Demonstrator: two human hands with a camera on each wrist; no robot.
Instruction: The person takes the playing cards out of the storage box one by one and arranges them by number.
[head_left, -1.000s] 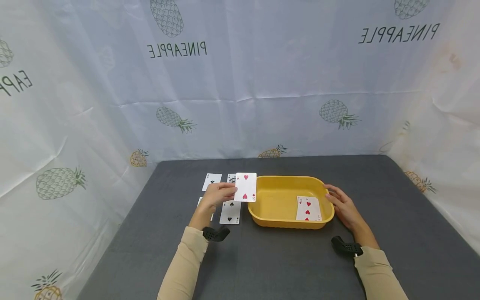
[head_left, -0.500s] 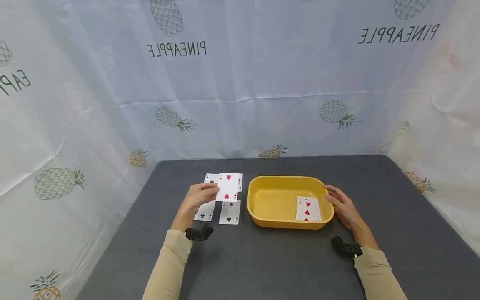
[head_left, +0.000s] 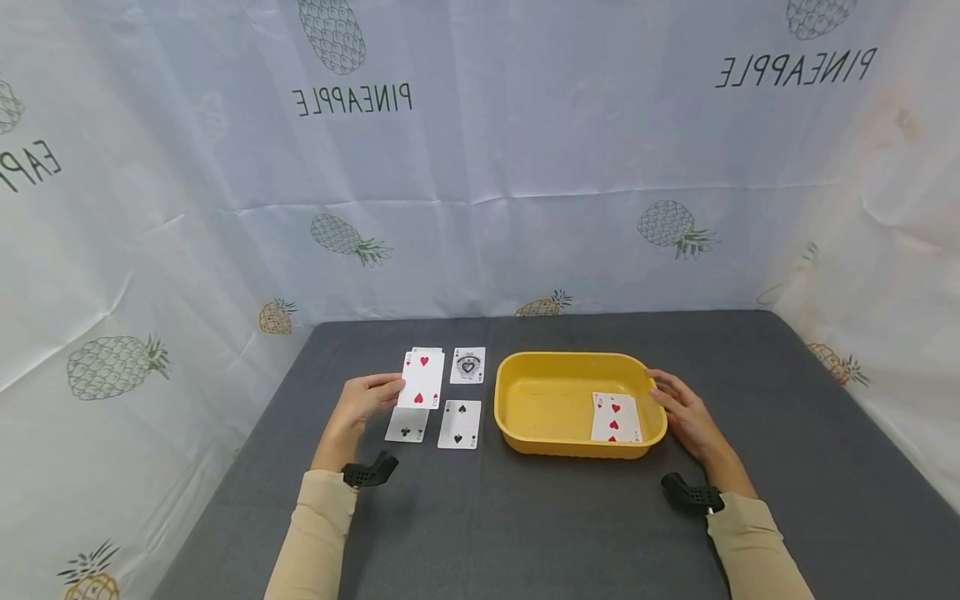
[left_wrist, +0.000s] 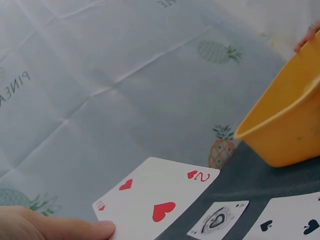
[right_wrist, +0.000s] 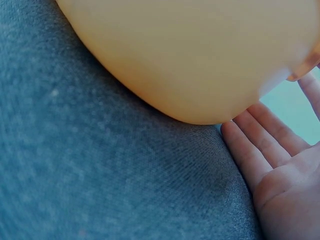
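My left hand (head_left: 360, 408) pinches a two of hearts (head_left: 422, 387) by its left edge, face up, over the left column of cards. Beneath it show a two of clubs (head_left: 407, 427) and a thin strip of another card at the far side. To its right lie an ace of spades (head_left: 467, 367) and a two of spades (head_left: 459, 425). At the right end of a yellow plastic basin (head_left: 581, 448), my right hand (head_left: 693, 425) holds the rim, thumb over it and fingers along the outer wall (right_wrist: 190, 60). A hearts card (head_left: 616, 419) lies inside the basin.
A dark grey cloth (head_left: 517, 525) covers the table. Behind and at both sides hangs a white curtain (head_left: 480, 258) with a pineapple print, close to the table's far edge.
My left hand has carried the two of hearts leftward from beside the basin, uncovering the ace of spades and now covering most of the far-left card. My right hand and the basin stay put.
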